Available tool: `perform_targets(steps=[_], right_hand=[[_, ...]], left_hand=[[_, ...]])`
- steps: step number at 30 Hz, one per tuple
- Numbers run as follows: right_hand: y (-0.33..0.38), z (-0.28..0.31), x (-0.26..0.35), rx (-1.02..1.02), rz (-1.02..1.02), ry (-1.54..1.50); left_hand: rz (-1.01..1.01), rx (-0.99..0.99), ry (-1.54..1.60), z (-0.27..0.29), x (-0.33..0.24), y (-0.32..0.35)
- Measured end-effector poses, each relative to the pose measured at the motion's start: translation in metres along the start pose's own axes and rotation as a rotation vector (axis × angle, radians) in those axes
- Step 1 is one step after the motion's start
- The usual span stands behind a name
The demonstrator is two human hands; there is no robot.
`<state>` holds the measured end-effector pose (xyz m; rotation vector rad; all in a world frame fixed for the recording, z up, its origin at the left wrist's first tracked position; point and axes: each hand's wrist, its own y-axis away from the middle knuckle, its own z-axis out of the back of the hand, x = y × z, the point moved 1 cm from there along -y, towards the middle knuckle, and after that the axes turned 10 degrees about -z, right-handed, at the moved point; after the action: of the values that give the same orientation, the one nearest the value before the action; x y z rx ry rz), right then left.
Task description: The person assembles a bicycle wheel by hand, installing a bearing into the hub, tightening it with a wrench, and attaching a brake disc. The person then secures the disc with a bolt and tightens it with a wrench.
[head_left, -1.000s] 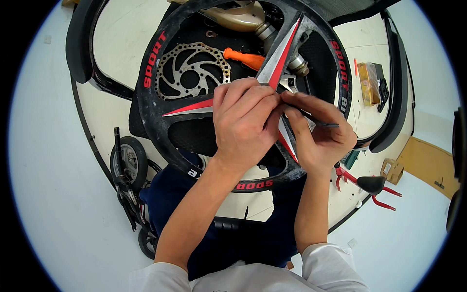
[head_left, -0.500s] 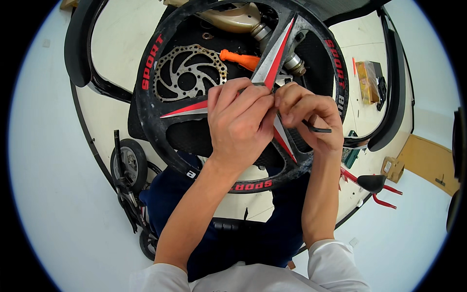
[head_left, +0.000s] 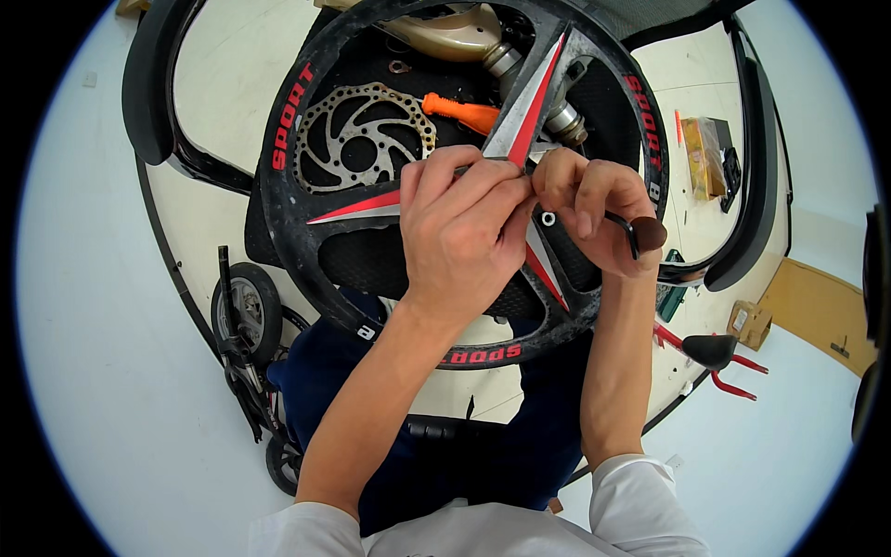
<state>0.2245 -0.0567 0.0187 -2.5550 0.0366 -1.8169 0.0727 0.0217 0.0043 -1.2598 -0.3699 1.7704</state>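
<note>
A black bicycle wheel [head_left: 297,232] with red and silver spokes stands over my lap. My left hand [head_left: 464,232] covers its hub, fingers pinched at the centre where the spokes meet. My right hand [head_left: 594,204] is pressed against the left one at the hub and grips a bent black tool [head_left: 642,234] whose dark rounded end sticks out to the right. What the tool's tip engages is hidden by my fingers.
Seen through the wheel, a silver brake disc [head_left: 362,139] and an orange-handled screwdriver [head_left: 461,113] lie on the pale table. A tan frame part [head_left: 455,28] is above the wheel. Red-handled pliers [head_left: 715,357], a small wheel [head_left: 246,311] and a yellow box [head_left: 707,153] lie around.
My right hand has swung the black tool from pointing out to the right to hanging down by the hub, and drawn in closer to the left hand. The wheel has stayed put.
</note>
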Motion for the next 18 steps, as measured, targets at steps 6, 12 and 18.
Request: perform_targets(steps=[6,12,18], right_hand=[[0.0,-0.013,-0.003,-0.136,-0.018,0.083],[0.008,-0.023,-0.003,-0.261,-0.005,0.069],[0.008,-0.039,-0.008,-0.431,0.065,0.067]], left_hand=[[0.008,-0.001,0.004,-0.002,0.001,0.001],[0.011,0.022,0.022,-0.003,0.0,-0.001],[0.031,0.015,0.051,-0.005,0.0,0.002]])
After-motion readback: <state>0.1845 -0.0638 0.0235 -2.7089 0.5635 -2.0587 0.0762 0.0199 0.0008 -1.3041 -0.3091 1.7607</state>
